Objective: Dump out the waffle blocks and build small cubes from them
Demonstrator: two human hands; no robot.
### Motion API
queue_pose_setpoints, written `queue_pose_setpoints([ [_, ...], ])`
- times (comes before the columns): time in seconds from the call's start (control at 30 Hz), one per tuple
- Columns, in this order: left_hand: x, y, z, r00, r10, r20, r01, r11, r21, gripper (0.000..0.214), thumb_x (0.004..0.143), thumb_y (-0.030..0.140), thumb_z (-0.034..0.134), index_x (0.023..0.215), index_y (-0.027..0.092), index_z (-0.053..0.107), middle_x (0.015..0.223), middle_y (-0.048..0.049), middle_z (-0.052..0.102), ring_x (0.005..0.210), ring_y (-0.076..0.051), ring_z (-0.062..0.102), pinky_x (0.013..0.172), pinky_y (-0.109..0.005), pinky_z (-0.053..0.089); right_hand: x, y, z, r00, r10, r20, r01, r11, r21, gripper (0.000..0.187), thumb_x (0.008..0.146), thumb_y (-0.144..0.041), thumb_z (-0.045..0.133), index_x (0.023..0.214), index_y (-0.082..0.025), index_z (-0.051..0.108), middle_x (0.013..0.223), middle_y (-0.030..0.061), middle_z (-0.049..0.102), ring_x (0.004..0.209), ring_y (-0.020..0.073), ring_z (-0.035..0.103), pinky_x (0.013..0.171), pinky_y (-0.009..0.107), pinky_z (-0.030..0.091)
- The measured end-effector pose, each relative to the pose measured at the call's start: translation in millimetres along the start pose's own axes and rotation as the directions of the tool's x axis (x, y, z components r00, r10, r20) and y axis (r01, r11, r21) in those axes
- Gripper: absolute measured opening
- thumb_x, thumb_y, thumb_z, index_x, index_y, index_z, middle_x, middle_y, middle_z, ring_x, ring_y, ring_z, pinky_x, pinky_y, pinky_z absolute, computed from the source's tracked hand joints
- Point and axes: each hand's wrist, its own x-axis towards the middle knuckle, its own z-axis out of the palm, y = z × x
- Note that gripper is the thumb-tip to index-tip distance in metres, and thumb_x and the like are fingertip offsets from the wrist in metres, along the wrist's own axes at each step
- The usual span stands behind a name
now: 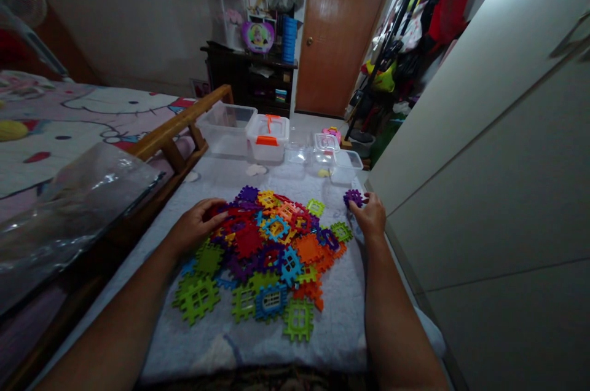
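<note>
A heap of colourful plastic interlocking building pieces (249, 240) lies on the pale cloth, in red, purple, orange, blue, yellow and green. At its left edge, my left hand (200, 223) rests against the red pieces, thumb and fingers apart; some red shows between them. To the right of the heap, my right hand (372, 217) pinches a purple notched building piece (353, 197) between thumb and fingers. Green window-shaped pieces (298, 318) and a blue window piece (271, 301) lie at the near side of the heap. A green piece (342, 232) sits close to my right wrist.
Beyond the heap stand a clear open bin (228, 126), a lidded box with orange latches (268, 144) and smaller clear containers (348, 165). A wooden rail (179, 120) and plastic bag (78, 213) border the left. A pale cabinet (488, 176) borders the right.
</note>
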Motion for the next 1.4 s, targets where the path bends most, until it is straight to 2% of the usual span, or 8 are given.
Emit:
queue_pose_setpoints([
  [0.3, 1, -4, 1.0, 1.000, 0.007, 0.004, -0.007, 1.000, 0.000, 0.069, 0.073, 0.071, 0.060, 0.117, 0.019, 0.066, 0.117, -0.0107, 0.068, 0.102, -0.029, 0.066, 0.092, -0.040, 0.052, -14, -47, 16, 0.969, -0.216, 0.117, 0.226, 0.970, -0.084, 0.044, 0.080, -0.047, 0.069, 0.109, -0.015, 0.063, 0.103, 0.0123, 0.068, 0.099, 0.0258, 0.058, 0.089, 0.033, 0.040],
  [0.43, 1, -3, 0.3, 1.000, 0.002, 0.011, -0.002, 1.000, 0.007, 0.068, 0.075, 0.071, 0.059, 0.117, 0.019, 0.066, 0.117, -0.0107, 0.068, 0.100, -0.029, 0.066, 0.088, -0.039, 0.054, -12, -46, 16, 0.968, -0.209, 0.139, 0.224, 0.969, -0.104, 0.040, 0.080, -0.048, 0.068, 0.105, -0.016, 0.066, 0.102, 0.0131, 0.068, 0.098, 0.0264, 0.058, 0.088, 0.034, 0.039],
  [0.6, 1, -4, 0.3, 1.000, 0.018, -0.001, -0.018, 1.000, 0.006, 0.067, 0.074, 0.071, 0.060, 0.116, 0.020, 0.067, 0.116, -0.0096, 0.069, 0.102, -0.029, 0.066, 0.090, -0.039, 0.053, 4, -12, 6, 0.987, -0.159, 0.012, 0.160, 0.986, -0.050, 0.034, 0.085, -0.038, 0.060, 0.107, -0.014, 0.066, 0.110, 0.0141, 0.067, 0.106, 0.0274, 0.056, 0.095, 0.037, 0.036],
  [0.73, 2, -9, 0.8, 1.000, 0.021, 0.018, -0.022, 1.000, 0.012, 0.065, 0.076, 0.069, 0.059, 0.118, 0.020, 0.065, 0.121, -0.0104, 0.067, 0.107, -0.030, 0.065, 0.093, -0.039, 0.052, 6, 8, 3, 0.995, -0.067, 0.074, 0.074, 0.993, -0.090, 0.057, 0.077, -0.043, 0.068, 0.125, -0.013, 0.059, 0.120, 0.0159, 0.065, 0.111, 0.0300, 0.056, 0.097, 0.039, 0.036],
  [0.83, 3, -11, 1.1, 1.000, 0.022, 0.017, -0.022, 1.000, 0.021, 0.065, 0.077, 0.069, 0.059, 0.119, 0.020, 0.065, 0.122, -0.0107, 0.067, 0.109, -0.030, 0.064, 0.094, -0.039, 0.051, 2, 4, 6, 0.992, 0.014, 0.126, 0.005, 0.989, -0.147, 0.073, 0.073, -0.048, 0.072, 0.133, -0.013, 0.053, 0.124, 0.0186, 0.062, 0.114, 0.0332, 0.055, 0.095, 0.040, 0.039],
  [0.93, 3, -12, 1.3, 0.999, 0.026, 0.021, -0.027, 0.999, 0.018, 0.066, 0.077, 0.069, 0.058, 0.119, 0.019, 0.065, 0.122, -0.0109, 0.067, 0.108, -0.030, 0.064, 0.093, -0.039, 0.052, 0, -5, 8, 0.991, 0.062, 0.121, -0.041, 0.986, -0.165, 0.067, 0.076, -0.043, 0.070, 0.133, -0.012, 0.052, 0.124, 0.0192, 0.062, 0.115, 0.0337, 0.056, 0.095, 0.040, 0.040],
  [1.3, 2, -8, 0.4, 1.000, 0.026, 0.017, -0.026, 1.000, 0.011, 0.066, 0.076, 0.070, 0.059, 0.117, 0.019, 0.066, 0.120, -0.0099, 0.068, 0.106, -0.029, 0.065, 0.091, -0.038, 0.052, -2, -16, 5, 0.993, 0.095, 0.068, -0.082, 0.983, -0.165, 0.066, 0.077, -0.039, 0.068, 0.134, -0.012, 0.052, 0.123, 0.0200, 0.061, 0.114, 0.0352, 0.055, 0.093, 0.041, 0.040],
  [1.4, 4, -14, 1.1, 0.999, 0.042, 0.031, -0.043, 0.999, 0.022, 0.064, 0.078, 0.069, 0.058, 0.118, 0.020, 0.065, 0.122, -0.0097, 0.066, 0.109, -0.029, 0.063, 0.095, -0.039, 0.050, -6, -24, 4, 1.000, 0.012, 0.025, -0.007, 0.987, -0.159, 0.061, 0.079, -0.039, 0.067, 0.133, -0.013, 0.054, 0.126, 0.0187, 0.059, 0.115, 0.0341, 0.052, 0.094, 0.041, 0.038],
])
